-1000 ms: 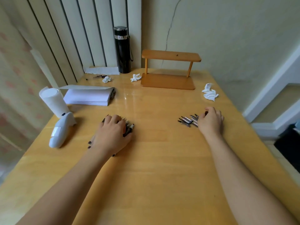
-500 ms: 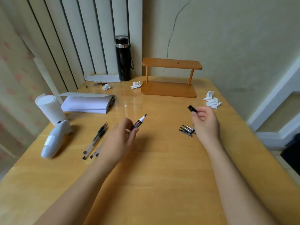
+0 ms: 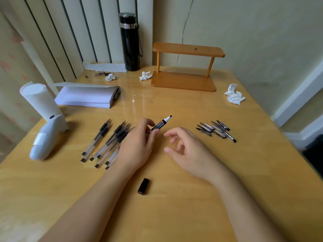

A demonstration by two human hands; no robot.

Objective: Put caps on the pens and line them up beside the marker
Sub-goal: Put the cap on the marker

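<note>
Marker cap [image 3: 143, 186], short black thing, lies on the wood surface [image 3: 174, 215] in the lower middle of the frame, between the two forearms, nothing touching it. Just above that, left hand [image 3: 138, 145] is clamped on the marker [image 3: 161, 124], black barrel w/ a red-and-white label, bare white nib w/ a dark tip pointing up and to the right. Thumb and fingertips pinch the lower part of the barrel, the rest sticks out past them. Right hand [image 3: 185, 147] is beside it at center, fingers loosely curled and apart, holding nothing afaict, index tip close to the marker barrel but not touching.

Left of center there's a bunch of uncapped pens [image 3: 106, 142], clear barrels w/ black grips, tips pointing toward the top of the frame, lying roughly parallel but partly overlapping; the left hand covers the rightmost ones. Pen caps [image 3: 215, 129] sit in a loose heap at center right, well apart from the pens.

Left edge: a white plastic gadget [image 3: 46, 137] on its side, and a white paper roll [image 3: 41, 100] standing right behind it. Further up, a paper stack [image 3: 87, 97]. Crumpled tissues [image 3: 234, 95] at upper right. Along the top: a wooden stand [image 3: 185, 67] and a black flask [image 3: 130, 41] upright against the wall.
</note>
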